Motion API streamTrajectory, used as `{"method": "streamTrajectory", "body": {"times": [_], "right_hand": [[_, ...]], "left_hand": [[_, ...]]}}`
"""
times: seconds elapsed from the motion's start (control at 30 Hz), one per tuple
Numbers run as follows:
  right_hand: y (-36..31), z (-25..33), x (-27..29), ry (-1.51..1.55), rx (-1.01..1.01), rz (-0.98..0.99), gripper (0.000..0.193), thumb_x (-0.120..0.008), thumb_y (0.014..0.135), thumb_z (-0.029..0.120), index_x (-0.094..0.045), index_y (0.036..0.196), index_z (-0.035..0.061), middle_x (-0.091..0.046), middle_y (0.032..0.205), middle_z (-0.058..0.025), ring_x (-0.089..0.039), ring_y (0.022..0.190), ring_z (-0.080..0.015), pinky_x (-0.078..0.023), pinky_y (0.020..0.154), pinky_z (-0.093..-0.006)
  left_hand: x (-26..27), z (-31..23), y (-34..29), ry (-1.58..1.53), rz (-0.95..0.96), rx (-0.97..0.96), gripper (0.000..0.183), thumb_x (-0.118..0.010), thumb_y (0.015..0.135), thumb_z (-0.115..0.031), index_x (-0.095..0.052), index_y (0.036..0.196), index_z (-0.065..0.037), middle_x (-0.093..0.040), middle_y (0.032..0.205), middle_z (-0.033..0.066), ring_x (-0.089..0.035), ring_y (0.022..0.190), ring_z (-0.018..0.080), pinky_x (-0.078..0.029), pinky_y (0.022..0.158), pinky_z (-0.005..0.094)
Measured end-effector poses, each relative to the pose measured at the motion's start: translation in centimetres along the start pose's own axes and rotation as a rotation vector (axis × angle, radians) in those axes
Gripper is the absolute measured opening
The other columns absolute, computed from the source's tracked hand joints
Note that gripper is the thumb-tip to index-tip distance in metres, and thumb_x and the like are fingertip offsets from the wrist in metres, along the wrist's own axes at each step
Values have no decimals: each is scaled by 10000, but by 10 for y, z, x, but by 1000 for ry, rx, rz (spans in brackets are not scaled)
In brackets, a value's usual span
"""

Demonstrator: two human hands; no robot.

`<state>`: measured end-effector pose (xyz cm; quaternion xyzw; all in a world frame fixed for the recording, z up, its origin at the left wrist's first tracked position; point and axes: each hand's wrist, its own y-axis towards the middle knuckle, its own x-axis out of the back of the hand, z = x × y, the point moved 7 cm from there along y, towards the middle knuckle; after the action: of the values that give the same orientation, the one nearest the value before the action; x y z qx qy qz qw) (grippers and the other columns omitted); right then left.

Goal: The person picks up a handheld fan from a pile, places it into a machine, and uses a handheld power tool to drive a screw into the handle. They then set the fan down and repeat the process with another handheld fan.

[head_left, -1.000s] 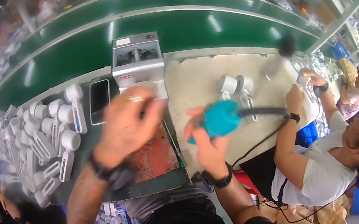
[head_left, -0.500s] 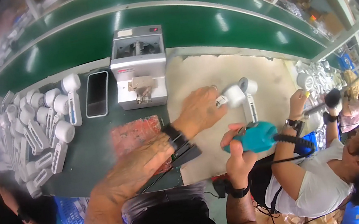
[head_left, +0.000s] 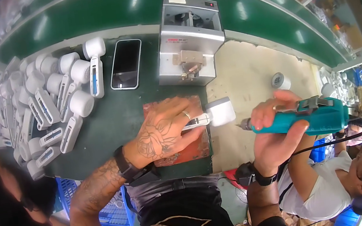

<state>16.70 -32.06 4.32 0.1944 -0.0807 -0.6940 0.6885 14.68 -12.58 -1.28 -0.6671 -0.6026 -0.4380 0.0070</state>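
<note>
My left hand [head_left: 162,130] is closed round the handle of a white handheld fan [head_left: 221,112], whose cup-shaped head sticks out to the right of my fingers. Hand and fan are over a worn red pad [head_left: 183,154] near the front of the bench. In my right hand [head_left: 272,138] is a teal electric screwdriver [head_left: 321,118] with a black cord. Its bit points left toward the fan head, with a gap between them. Farther back on the right, a loose white fan [head_left: 281,81] shows its round grille end; its handle is not visible.
A silver screw-feeder machine [head_left: 188,41] stands at the back middle, beside a phone [head_left: 126,65]. Many similar white fans [head_left: 51,88] are heaped at the left. Brown cardboard [head_left: 230,67] covers the bench's right part. A co-worker in a white shirt [head_left: 318,186] sits close at the right.
My left hand has carried the white fan from the cardboard leftward and nearer, over the red pad. The screwdriver has swung round so its bit points left. The view has shifted too.
</note>
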Motion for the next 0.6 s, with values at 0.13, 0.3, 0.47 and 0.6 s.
{"method": "streamTrajectory", "body": {"times": [0.13, 0.3, 0.47, 0.6], "right_hand": [[-1, -10, -46, 170, -63, 94, 766, -522, 860, 738, -521, 1135, 23, -465, 668, -16, -459, 590, -154, -381, 553, -305], [-2, -22, -70, 107, -62, 126, 738, -552, 856, 723, -518, 1098, 26, -441, 623, -7, -442, 548, -150, -382, 530, -313], [-1, -26, -73, 77, -54, 92, 735, -563, 859, 713, -515, 1085, 16, -443, 618, -12, -448, 540, -152, -387, 520, -314], [-1, -25, -72, 60, -11, 101, 737, -564, 870, 700, -510, 1081, -3, -442, 609, -19, -448, 518, -152, -394, 501, -315]], "left_hand": [[6, 3, -2, -30, 31, -64, 300, -792, 736, -171, -674, 1000, -88, -651, 969, 91, -636, 891, 293, -509, 777, 397], [0, 9, -5, -42, 86, -47, 360, -774, 747, -220, -628, 1030, -51, -624, 1122, 156, -605, 996, 340, -504, 847, 430], [4, 8, -4, -55, 82, -48, 352, -776, 741, -206, -625, 1018, -50, -618, 1105, 145, -608, 972, 335, -507, 824, 415], [2, 6, -3, -37, 64, -76, 313, -786, 730, -177, -586, 928, -40, -599, 1041, 133, -601, 925, 330, -498, 780, 418]]}}
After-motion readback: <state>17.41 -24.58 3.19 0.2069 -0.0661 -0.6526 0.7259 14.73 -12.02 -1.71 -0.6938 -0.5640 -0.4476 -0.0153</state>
